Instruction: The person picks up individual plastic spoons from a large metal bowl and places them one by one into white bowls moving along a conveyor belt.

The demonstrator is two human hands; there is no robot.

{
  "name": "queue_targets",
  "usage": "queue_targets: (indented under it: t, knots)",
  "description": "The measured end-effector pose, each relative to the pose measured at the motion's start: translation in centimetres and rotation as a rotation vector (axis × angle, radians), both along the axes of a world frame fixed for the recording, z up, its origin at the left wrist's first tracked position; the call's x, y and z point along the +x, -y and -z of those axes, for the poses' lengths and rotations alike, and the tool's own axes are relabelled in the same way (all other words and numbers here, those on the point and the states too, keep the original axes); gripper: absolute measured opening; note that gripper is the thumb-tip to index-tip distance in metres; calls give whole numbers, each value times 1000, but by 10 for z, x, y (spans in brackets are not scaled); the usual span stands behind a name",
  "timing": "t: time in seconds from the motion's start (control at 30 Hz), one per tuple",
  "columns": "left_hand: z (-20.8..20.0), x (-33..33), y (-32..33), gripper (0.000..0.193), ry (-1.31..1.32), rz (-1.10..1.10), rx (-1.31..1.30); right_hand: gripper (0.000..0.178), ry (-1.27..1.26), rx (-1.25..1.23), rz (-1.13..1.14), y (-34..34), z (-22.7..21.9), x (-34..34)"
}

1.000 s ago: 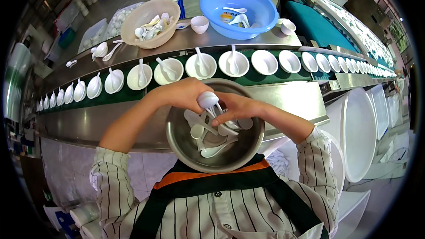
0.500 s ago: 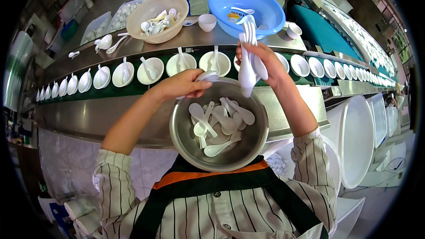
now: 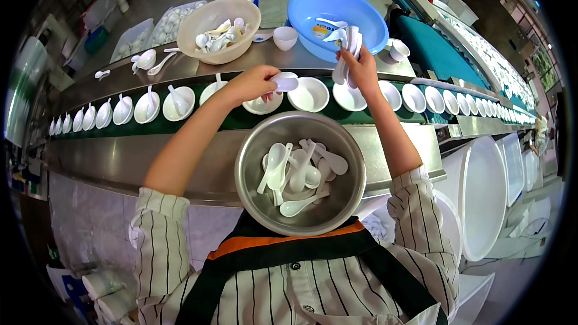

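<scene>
Belt bowls (image 3: pixel 310 93): both hands now further fwd, left (image 3: pixel 253 84) pinching spoon (image 3: pixel 284 83), right (image 3: pixel 361 69) gripping spoon bunch (image 3: pixel 348 48).

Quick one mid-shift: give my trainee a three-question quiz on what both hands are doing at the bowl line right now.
1. True or false: the left hand holds one white spoon over a white bowl on the green belt.
2. What does the right hand grip: A) a bunch of spoons, B) a cup?
3. Which container nearest the person's chest holds loose spoons?

Key: 1 true. 2 A. 3 the steel bowl.
</scene>
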State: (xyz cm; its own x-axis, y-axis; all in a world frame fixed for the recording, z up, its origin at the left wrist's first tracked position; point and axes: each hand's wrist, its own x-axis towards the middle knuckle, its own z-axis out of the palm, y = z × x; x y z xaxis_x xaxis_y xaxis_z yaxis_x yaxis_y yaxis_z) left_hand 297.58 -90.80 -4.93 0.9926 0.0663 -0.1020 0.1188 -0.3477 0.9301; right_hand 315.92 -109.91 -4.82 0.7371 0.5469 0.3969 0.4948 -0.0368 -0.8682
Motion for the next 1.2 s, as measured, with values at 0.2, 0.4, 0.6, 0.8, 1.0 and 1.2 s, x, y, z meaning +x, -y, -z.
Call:
queue_targets:
  t: [0.2, 0.4, 0.6, 0.8, 1.0, 1.2]
  knots:
    - [55, 63, 12, 27, 163, 10, 858, 34, 290, -382, 348, 25, 73, 34]
    - [83, 60, -3, 7, 136, 138, 1230, 34, 24, -280, 417, 41, 78, 55]
    - [61, 49, -6, 23, 129, 139, 1232, 32, -24, -503, 388, 48, 86, 57]
    - [70, 86, 28, 20, 159, -55, 785, 34, -23, -667, 453, 38, 85, 69]
    - [98, 106, 24, 33, 16, -52, 707, 35, 77, -646, 378, 26, 70, 63]
    - [96, 82, 6, 35, -99, -164, 859, 35, 126, -726, 401, 56, 78, 89]
